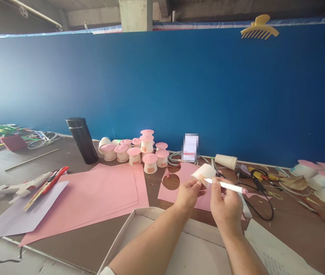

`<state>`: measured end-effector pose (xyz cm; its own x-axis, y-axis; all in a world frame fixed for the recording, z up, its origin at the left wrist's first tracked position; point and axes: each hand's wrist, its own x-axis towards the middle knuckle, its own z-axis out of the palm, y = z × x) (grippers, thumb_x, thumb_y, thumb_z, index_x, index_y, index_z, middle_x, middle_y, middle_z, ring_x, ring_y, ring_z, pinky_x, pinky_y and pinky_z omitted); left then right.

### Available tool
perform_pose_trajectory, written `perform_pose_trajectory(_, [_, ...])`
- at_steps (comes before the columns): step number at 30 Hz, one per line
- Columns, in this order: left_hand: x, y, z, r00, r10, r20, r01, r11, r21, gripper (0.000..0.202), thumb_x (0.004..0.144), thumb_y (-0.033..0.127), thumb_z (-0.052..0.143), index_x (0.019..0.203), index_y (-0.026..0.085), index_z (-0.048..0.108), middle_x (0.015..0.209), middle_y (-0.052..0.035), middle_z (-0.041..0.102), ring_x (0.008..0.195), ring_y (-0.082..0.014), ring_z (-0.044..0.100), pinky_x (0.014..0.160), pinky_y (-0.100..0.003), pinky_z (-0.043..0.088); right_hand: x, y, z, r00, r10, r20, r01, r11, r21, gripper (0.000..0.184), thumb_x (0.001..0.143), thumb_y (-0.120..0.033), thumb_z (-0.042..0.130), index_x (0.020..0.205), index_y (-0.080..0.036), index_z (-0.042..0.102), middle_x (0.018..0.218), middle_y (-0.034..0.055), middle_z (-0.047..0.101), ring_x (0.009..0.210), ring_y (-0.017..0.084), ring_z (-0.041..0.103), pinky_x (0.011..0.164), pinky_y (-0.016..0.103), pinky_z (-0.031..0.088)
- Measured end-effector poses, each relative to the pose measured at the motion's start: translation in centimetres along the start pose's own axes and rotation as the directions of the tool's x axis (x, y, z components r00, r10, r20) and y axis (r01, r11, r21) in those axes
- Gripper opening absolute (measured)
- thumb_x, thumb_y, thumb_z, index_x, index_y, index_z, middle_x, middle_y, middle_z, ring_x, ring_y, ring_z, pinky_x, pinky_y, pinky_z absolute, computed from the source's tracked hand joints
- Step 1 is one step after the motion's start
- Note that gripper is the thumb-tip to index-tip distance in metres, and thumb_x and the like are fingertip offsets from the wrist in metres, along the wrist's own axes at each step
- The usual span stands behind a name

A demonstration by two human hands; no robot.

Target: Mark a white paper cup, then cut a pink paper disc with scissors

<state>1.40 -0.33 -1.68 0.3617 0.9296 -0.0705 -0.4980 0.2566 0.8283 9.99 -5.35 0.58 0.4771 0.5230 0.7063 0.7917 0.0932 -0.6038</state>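
Left hand pinches a tapered white paper cup at seven o'clock; right hand grips a pink-ended white marker. Likely light, easily dented, the cup suits rim holds.

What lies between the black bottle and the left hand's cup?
In the head view: clustered cups, most topped with pink discs, then part of a holed pink sheet.

1. I see the left hand gripping a paper cup.
2. The right hand holds a white marker, tip at the cup.
3. Pink-topped cups stand near a black bottle on the counter.
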Motion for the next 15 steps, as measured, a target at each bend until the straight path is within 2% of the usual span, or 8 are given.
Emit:
perform_pose_trajectory(12, [0.1, -0.08, -0.02, 1.0, 0.006, -0.015, -0.006, 1.0, 0.001, 0.04, 0.065, 0.044, 0.076, 0.08, 0.007, 0.073, 0.074, -0.0089, 0.062, 0.074, -0.0154, 0.057, 0.087, -0.039, 0.049, 0.09, -0.35, -0.12, 0.999, -0.02, 0.035, 0.019, 1.0, 0.022, 0.045, 0.09, -0.053, 0.042, 0.084, -0.016, 0.066, 0.08, 0.0139, 0.071, 0.07, 0.023, 0.065, 0.06, 0.031, 0.047])
perform_pose_trajectory(15, [-0.12, 0.14, 0.05, 1.0, 0.021, -0.002, -0.021, 0.999, 0.031, 0.04, 0.066, 0.044, 0.076, 0.08, 0.007, 0.073, 0.075, -0.0088, 0.062, 0.074, -0.0159, 0.057, 0.085, -0.039, 0.049, 0.05, -0.33, -0.11, 0.999, -0.031, -0.006, 0.032, 0.999, 0.032, 0.044, 0.09, -0.051, 0.043, 0.087, -0.015, 0.067, 0.083, 0.0145, 0.071, 0.076, 0.025, 0.066, 0.063, 0.032, 0.049])
